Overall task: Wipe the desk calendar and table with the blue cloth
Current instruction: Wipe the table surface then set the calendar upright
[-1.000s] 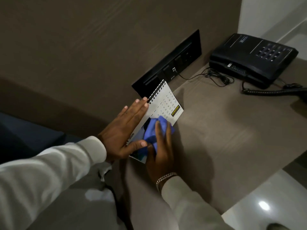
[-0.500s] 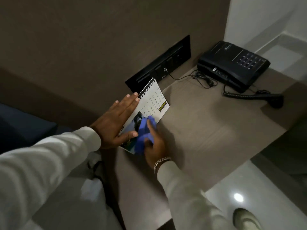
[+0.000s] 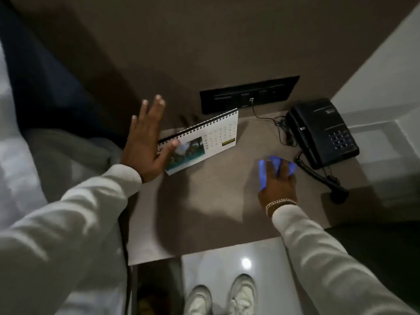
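A white spiral-bound desk calendar [image 3: 211,137] with a landscape photo stands at the back left of the brown table [image 3: 216,208]. My left hand [image 3: 145,142] is spread open at its left end, the thumb resting on the calendar's front face. My right hand [image 3: 278,185] presses the blue cloth [image 3: 275,165] flat on the table to the right of the calendar, close to the telephone's coiled cord. The cloth shows around the fingers, and most of it is hidden under the hand.
A black telephone [image 3: 322,133] sits at the back right with its handset [image 3: 336,189] off and lying on the table. A black socket panel [image 3: 247,94] with a plugged cable is on the wall. Pale floor and my shoes [image 3: 222,296] lie below the table's front edge.
My right hand slid the blue cloth off the calendar and right across the table toward the telephone. My left hand lifted its fingers off the calendar, leaving the thumb on it. The camera tilted down.
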`<state>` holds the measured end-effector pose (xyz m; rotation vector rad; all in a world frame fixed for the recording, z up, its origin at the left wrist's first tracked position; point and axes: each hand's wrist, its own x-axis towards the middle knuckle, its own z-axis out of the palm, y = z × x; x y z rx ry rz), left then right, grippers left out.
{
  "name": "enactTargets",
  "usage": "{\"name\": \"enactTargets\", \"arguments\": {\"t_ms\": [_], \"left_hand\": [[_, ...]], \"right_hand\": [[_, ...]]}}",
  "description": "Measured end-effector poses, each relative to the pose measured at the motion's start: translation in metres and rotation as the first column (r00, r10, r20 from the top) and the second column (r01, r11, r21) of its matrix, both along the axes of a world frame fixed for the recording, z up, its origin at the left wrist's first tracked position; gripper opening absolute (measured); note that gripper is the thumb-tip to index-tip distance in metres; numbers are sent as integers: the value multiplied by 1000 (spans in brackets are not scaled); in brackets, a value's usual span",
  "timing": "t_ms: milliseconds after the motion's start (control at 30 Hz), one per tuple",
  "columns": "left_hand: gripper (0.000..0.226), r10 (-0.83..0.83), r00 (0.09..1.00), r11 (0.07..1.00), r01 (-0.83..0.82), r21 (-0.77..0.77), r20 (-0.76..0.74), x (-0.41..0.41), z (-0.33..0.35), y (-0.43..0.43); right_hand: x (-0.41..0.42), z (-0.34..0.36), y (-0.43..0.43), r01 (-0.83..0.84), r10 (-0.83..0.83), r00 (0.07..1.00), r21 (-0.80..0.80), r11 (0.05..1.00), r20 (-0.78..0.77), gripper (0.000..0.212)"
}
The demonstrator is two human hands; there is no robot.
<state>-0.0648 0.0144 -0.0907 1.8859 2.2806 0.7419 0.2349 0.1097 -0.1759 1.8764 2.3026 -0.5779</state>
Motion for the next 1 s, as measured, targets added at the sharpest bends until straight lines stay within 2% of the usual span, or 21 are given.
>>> {"name": "enactTargets", "arguments": {"t_ms": [100, 167, 267, 367, 400, 467, 533, 633, 700, 800, 900, 933, 1000], "left_hand": [[75, 227, 953, 971, -237, 28, 199, 5, -19, -34], [75, 317, 904, 942, -336, 20, 287, 11, -31, -48], [75, 393, 822, 910, -413, -42, 412, 24, -44, -58], [73, 465, 692, 856, -511, -79, 552, 44, -46, -55], [72, 477, 643, 836, -542, -84, 600, 51, -44, -52], [68, 506, 525, 779, -619, -101, 684, 62, -36, -43], [59, 563, 442, 691, -716, -104, 699, 74, -28, -34], [50, 632, 418, 564, -825, -18, 652, 87, -14, -25], [53, 636, 364, 516, -857, -24, 681, 91, -10, -21], [55, 579, 285, 530, -844, -87, 764, 83, -12, -18], [70, 485, 221, 610, -779, -146, 846, 65, -11, -15], [68, 458, 187, 623, -765, -163, 869, 57, -11, -12], [49, 373, 76, 644, -739, -199, 925, 40, -8, -3]], "right_hand": [[6, -8, 2, -129, 131, 989, -36, 991, 74, 77], [11, -10, 2, -184, 185, 981, -16, 983, 62, 68], [16, 4, 2, -31, 31, 994, -1, 1000, -108, 58], [14, 29, 12, 57, 53, 940, 309, 949, -338, 50], [9, 37, 20, 95, 72, 889, 337, 937, -451, 47], [-14, 53, 40, 122, 36, 755, 195, 973, -655, 44], [-45, 63, 61, 63, -33, 683, 14, 998, -730, 45], [-82, 70, 78, 4, -145, 593, -178, 984, -792, 46], [-90, 71, 78, -25, -190, 563, -246, 969, -804, 46], [-91, 73, 70, -47, -229, 582, -313, 948, -780, 46], [-89, 73, 68, -30, -325, 487, -387, 921, -811, 38], [-89, 73, 68, -33, -339, 467, -399, 916, -817, 40], [-89, 74, 69, -61, -341, 431, -404, 913, -835, 42]]}}
